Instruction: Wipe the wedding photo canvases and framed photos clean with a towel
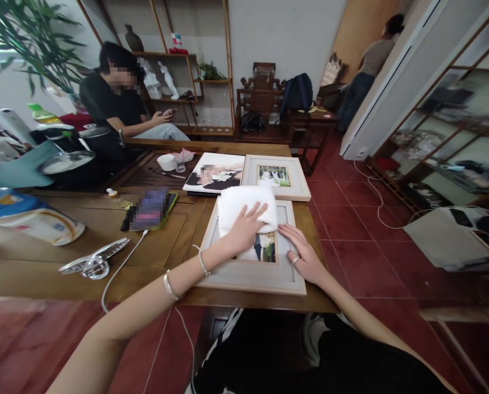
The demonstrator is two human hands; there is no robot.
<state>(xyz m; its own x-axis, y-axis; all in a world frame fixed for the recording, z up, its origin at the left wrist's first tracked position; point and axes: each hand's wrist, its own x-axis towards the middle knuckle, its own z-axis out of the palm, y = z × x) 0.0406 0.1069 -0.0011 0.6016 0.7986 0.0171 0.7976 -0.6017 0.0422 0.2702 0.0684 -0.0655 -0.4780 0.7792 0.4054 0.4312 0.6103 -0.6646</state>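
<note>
A light wooden picture frame [244, 273] with a small photo in its middle lies flat on the table before me. My left hand [246, 227] rests on a folded white cloth [244, 202] with its fingers spread, pressing it against the frame's upper part. The cloth and hand hide part of the photo. On the frame's right side lies my right hand [304, 254], fingers stretched out, a ring on one of them. Just beyond are a second framed photo [297, 178] and a white photo panel [203, 169], side by side.
On the wooden table [178, 224] to the left are a phone [151, 208] with a white cable, a silver winged ornament [96, 260], a blue-and-white bottle [26, 213] and a white cup [167, 162]. One person [116, 98] sits across; another [371, 65] stands far right.
</note>
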